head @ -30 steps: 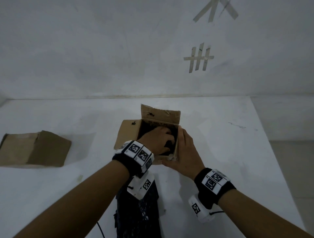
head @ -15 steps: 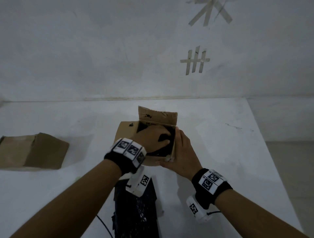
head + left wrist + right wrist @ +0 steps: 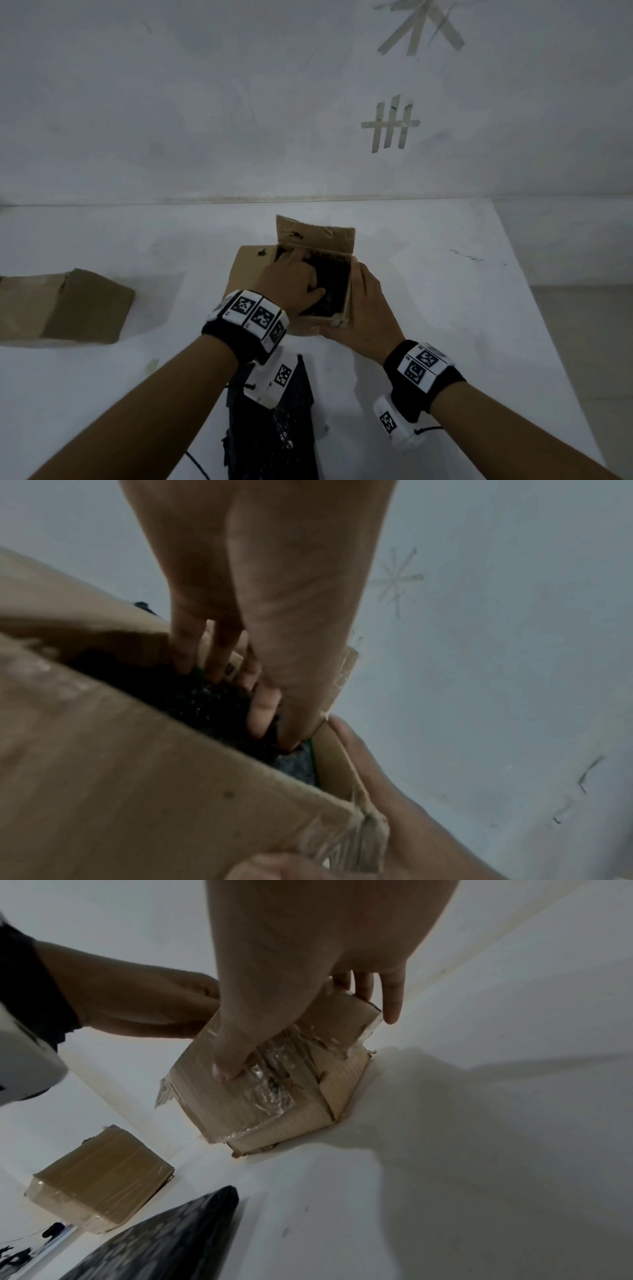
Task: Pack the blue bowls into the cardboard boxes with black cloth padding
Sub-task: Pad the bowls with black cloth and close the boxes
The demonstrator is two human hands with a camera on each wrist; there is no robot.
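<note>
An open cardboard box (image 3: 315, 236) stands mid-table with its back flap up. Black cloth (image 3: 330, 284) fills its inside. My left hand (image 3: 291, 277) is inside the box, and its straight fingers (image 3: 260, 710) press the black cloth (image 3: 192, 699) down along the walls. My right hand (image 3: 366, 308) grips the box's near right corner. Its thumb lies on the taped near face (image 3: 246, 1096) and its fingers lie along the right side. No blue bowl shows plainly; the cloth and my hand hide the bottom of the box.
A second cardboard box (image 3: 65, 305) with taped sides (image 3: 99, 1177) sits at the left. A flat piece of black cloth (image 3: 274, 428) lies near the table's front edge. The white table (image 3: 445, 308) ends at the right; a wall stands behind.
My left hand's fingers have slid from the middle of the cloth toward the box's far left corner. My right hand has kept its hold on the box corner.
</note>
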